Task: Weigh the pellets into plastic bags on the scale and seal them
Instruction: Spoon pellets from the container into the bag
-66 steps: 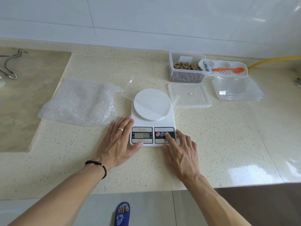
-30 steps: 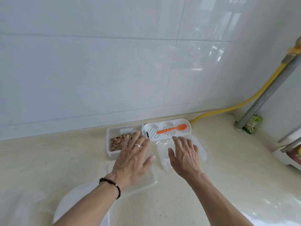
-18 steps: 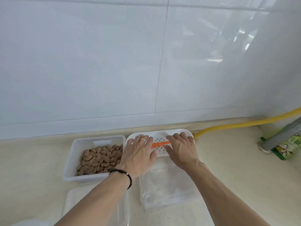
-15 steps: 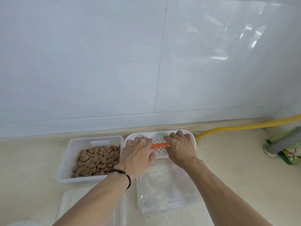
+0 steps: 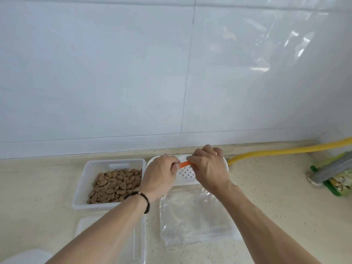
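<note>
At the counter's back edge, both hands met over the perforated white tray [image 5: 187,173]: left hand [image 5: 162,173] and right hand [image 5: 208,168] each pinched the orange spoon [image 5: 184,164], lifting it. Pellets [image 5: 116,185] sat in their tub beside; plastic bags [image 5: 194,220] lay nearer. Next, probably, scooping needed one hand freed for a bag.

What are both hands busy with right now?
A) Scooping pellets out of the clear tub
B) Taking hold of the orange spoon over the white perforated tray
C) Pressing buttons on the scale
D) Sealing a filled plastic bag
B: the left hand and right hand meet at the orange spoon above the white perforated tray, beside the tub of pellets, not in it.
</note>
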